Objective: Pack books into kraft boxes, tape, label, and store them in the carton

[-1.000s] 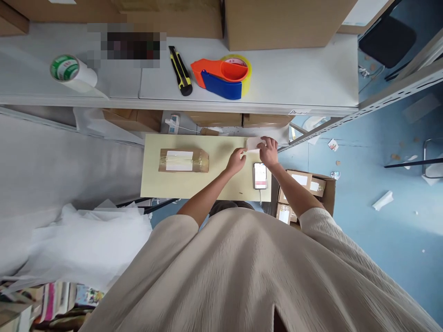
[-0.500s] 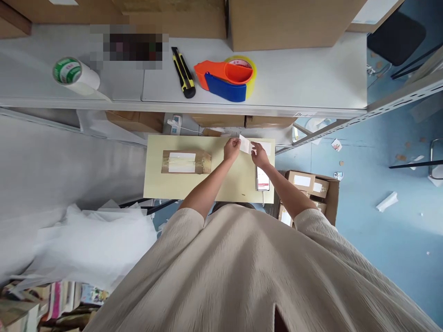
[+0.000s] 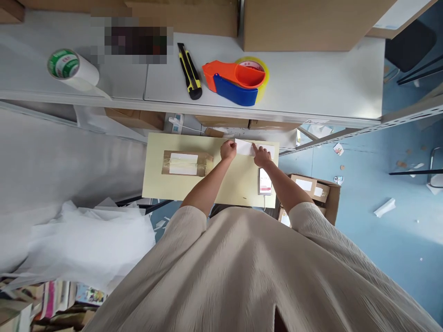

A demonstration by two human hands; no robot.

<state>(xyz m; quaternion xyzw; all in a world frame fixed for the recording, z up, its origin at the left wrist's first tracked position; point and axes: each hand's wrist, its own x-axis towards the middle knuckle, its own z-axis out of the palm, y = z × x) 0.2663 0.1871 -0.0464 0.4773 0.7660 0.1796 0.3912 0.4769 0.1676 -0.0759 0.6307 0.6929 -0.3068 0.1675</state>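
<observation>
Near the far edge of the pale yellow table [image 3: 228,189], my left hand [image 3: 229,150] pinches the left end of a white paper slip [image 3: 243,147]. My right hand [image 3: 262,156] is at the slip's other end, index finger stretched out and touching it. White paper [image 3: 272,150] also shows beyond the right fingers; whether it is a separate sheet I cannot tell. Left of my hands lies a taped brown cardboard parcel [image 3: 205,165] bearing a white label [image 3: 183,163]. A phone [image 3: 265,180] with a lit screen and a cable lies below my right wrist.
Above the table, a grey shelf [image 3: 311,87] holds a utility knife [image 3: 190,71], an orange and blue tape dispenser [image 3: 235,83], a white roll [image 3: 74,69] and large cardboard boxes [image 3: 304,23]. A carton of labelled boxes [image 3: 332,200] stands right. White sheets [image 3: 93,240] are piled left.
The slip, tilted up between my hands before, now lies flatter and stretches farther right. My right index finger has come down on it. The camera view has shifted slightly.
</observation>
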